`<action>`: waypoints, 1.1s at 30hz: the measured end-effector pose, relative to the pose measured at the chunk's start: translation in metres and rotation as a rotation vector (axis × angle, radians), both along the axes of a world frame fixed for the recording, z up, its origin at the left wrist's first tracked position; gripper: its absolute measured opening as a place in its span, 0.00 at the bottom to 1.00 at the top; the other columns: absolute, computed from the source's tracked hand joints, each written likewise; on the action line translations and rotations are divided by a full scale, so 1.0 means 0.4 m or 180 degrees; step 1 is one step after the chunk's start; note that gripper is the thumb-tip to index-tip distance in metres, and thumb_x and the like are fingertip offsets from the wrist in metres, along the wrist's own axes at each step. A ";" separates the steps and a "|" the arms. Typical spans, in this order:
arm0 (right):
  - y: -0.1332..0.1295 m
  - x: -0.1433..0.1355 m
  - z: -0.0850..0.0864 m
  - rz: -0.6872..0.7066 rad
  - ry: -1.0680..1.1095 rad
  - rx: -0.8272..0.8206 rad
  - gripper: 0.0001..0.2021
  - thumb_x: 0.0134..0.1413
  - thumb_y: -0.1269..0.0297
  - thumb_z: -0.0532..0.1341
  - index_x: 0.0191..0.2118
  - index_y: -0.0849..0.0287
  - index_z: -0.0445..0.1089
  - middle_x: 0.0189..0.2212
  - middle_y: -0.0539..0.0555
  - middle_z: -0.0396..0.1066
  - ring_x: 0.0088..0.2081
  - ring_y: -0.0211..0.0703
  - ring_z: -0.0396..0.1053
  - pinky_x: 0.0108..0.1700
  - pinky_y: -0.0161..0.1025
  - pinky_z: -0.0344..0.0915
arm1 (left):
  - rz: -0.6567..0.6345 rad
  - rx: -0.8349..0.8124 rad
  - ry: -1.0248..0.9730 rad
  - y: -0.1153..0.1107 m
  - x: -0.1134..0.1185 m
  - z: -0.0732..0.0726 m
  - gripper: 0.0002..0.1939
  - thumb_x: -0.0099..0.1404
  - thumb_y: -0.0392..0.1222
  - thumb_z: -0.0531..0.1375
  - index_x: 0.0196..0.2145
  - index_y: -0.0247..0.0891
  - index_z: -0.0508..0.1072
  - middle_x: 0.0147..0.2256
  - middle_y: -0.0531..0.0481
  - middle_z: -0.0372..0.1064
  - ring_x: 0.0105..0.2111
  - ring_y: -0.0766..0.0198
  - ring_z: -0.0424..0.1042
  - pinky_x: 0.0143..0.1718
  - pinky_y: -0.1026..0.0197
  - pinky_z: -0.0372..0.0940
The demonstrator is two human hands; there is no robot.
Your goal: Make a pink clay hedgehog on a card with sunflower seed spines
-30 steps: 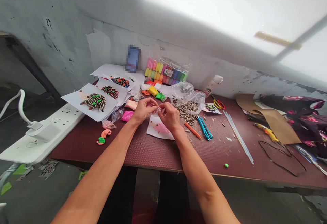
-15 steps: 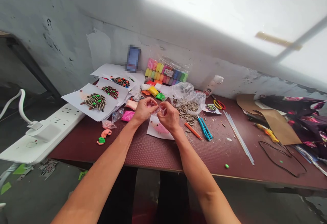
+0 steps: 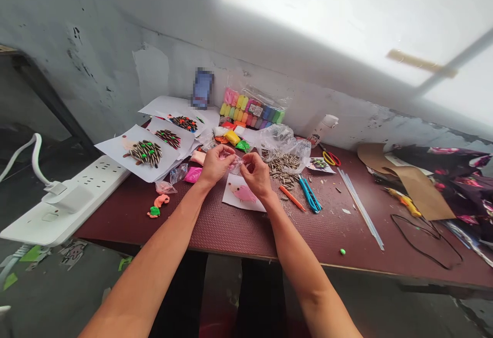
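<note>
Between my two hands is a small clear plastic bag, with a pinkish tint. My left hand pinches its left side, while the fingers of my right hand close on its right side. Just below them lies a white card bearing a pink clay hedgehog shape, partly covered by my right hand. A bright pink clay packet rests left of my left wrist. Beyond my right hand, sunflower seeds are heaped on and around a clear bag.
Seed-covered hedgehog cards lie at left beside a white power strip. To the right are an orange pen, a blue cutter, scissors, glue sticks and a glue gun. Coloured clay packs lean on the wall.
My hands have drawn slightly apart, and more of the clear bag shows between them. The view has shifted a little; other things on the table stay put.
</note>
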State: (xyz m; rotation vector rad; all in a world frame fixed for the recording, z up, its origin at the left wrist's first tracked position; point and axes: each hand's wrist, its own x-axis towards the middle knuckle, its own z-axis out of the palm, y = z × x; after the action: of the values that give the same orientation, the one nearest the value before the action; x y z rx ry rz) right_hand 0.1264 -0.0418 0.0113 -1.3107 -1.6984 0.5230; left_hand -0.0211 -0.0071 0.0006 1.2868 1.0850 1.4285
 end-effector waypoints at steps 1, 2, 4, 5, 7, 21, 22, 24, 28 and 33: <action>0.000 -0.001 0.001 -0.0024 0.0051 -0.0003 0.07 0.50 0.62 0.59 0.37 0.54 0.63 0.28 0.46 0.69 0.23 0.34 0.61 0.28 0.33 0.59 | 0.0023 -0.0015 -0.0039 0.002 0.000 -0.002 0.10 0.50 0.42 0.67 0.30 0.36 0.74 0.29 0.50 0.73 0.29 0.64 0.70 0.32 0.62 0.66; -0.001 -0.002 0.003 -0.0053 0.0067 0.0002 0.06 0.50 0.62 0.59 0.35 0.54 0.62 0.27 0.46 0.69 0.22 0.34 0.60 0.28 0.33 0.59 | 0.0045 -0.0027 -0.0085 0.004 -0.001 -0.005 0.10 0.50 0.42 0.67 0.30 0.36 0.74 0.29 0.50 0.73 0.29 0.64 0.70 0.32 0.62 0.66; -0.003 -0.003 0.005 -0.0082 0.0051 0.0023 0.05 0.50 0.62 0.59 0.33 0.54 0.62 0.25 0.45 0.66 0.22 0.34 0.59 0.29 0.34 0.58 | 0.0071 -0.0034 -0.0163 0.007 -0.001 -0.009 0.11 0.50 0.43 0.67 0.31 0.36 0.75 0.29 0.50 0.73 0.29 0.64 0.71 0.31 0.62 0.66; -0.004 -0.003 0.005 -0.0068 0.0042 0.0027 0.05 0.51 0.62 0.59 0.32 0.54 0.62 0.23 0.44 0.65 0.22 0.34 0.59 0.29 0.34 0.58 | 0.0080 -0.0026 -0.0182 0.009 -0.001 -0.011 0.11 0.50 0.44 0.67 0.31 0.36 0.75 0.28 0.50 0.73 0.28 0.64 0.71 0.31 0.62 0.66; -0.006 -0.004 0.006 -0.0048 0.0060 0.0032 0.05 0.52 0.62 0.60 0.30 0.54 0.63 0.22 0.44 0.63 0.22 0.34 0.59 0.29 0.34 0.58 | 0.0078 0.0003 -0.0178 0.010 -0.001 -0.013 0.12 0.50 0.45 0.67 0.31 0.36 0.75 0.28 0.50 0.73 0.28 0.63 0.71 0.31 0.62 0.66; 0.024 0.007 -0.020 0.0081 0.0884 -0.0491 0.14 0.48 0.57 0.63 0.39 0.58 0.76 0.24 0.47 0.67 0.23 0.33 0.53 0.26 0.33 0.55 | 0.0054 0.0071 -0.0103 0.016 -0.001 -0.019 0.12 0.52 0.46 0.66 0.32 0.35 0.75 0.27 0.52 0.71 0.25 0.66 0.68 0.29 0.64 0.64; 0.024 0.009 -0.018 0.0078 0.0844 -0.0505 0.13 0.48 0.56 0.63 0.37 0.58 0.76 0.23 0.46 0.65 0.23 0.33 0.53 0.26 0.33 0.54 | 0.0066 0.0069 -0.0086 0.019 -0.002 -0.022 0.12 0.53 0.45 0.66 0.33 0.35 0.75 0.27 0.52 0.71 0.25 0.66 0.67 0.28 0.64 0.63; 0.025 0.013 -0.012 -0.0001 0.0759 -0.0458 0.12 0.49 0.55 0.62 0.34 0.58 0.74 0.22 0.46 0.64 0.23 0.33 0.54 0.26 0.32 0.54 | 0.0187 0.0044 -0.0026 0.028 -0.005 -0.030 0.11 0.55 0.44 0.65 0.34 0.34 0.75 0.27 0.52 0.71 0.24 0.66 0.67 0.27 0.64 0.64; 0.032 0.029 -0.002 -0.0256 0.0790 -0.0403 0.11 0.49 0.54 0.60 0.31 0.58 0.70 0.25 0.47 0.66 0.25 0.34 0.58 0.28 0.32 0.58 | 0.0572 0.0270 0.0578 0.043 -0.015 -0.046 0.07 0.60 0.39 0.60 0.35 0.35 0.77 0.33 0.47 0.74 0.31 0.61 0.72 0.37 0.57 0.70; 0.040 0.046 -0.008 0.0025 0.0755 -0.0800 0.13 0.46 0.53 0.64 0.32 0.58 0.71 0.24 0.48 0.68 0.25 0.35 0.61 0.28 0.33 0.59 | 0.1052 0.0796 0.2022 0.033 -0.020 -0.035 0.15 0.58 0.32 0.61 0.43 0.37 0.79 0.46 0.40 0.74 0.52 0.46 0.69 0.57 0.44 0.63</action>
State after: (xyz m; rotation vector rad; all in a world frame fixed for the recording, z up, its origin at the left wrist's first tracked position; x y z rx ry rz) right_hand 0.1447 -0.0257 0.0081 -1.3576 -1.4767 0.8835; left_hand -0.0291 0.0060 -0.0133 1.8843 1.6333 1.4612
